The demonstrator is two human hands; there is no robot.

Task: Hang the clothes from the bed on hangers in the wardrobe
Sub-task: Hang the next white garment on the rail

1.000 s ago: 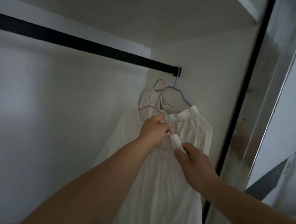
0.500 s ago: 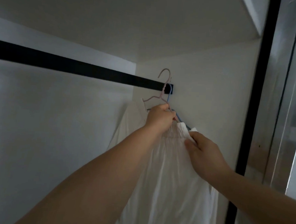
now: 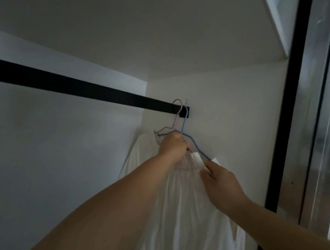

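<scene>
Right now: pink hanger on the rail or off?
On, apparently: pink hanger hook curves over the black rail; left hand grips it.

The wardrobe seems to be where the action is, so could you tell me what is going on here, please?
A person is hanging a white garment in the wardrobe. The left hand grips the pink hanger that carries it, with the hook up at the black rail. The right hand pinches the garment's gathered top edge. A blue hanger with another white garment already hangs at the rail's right end.
</scene>
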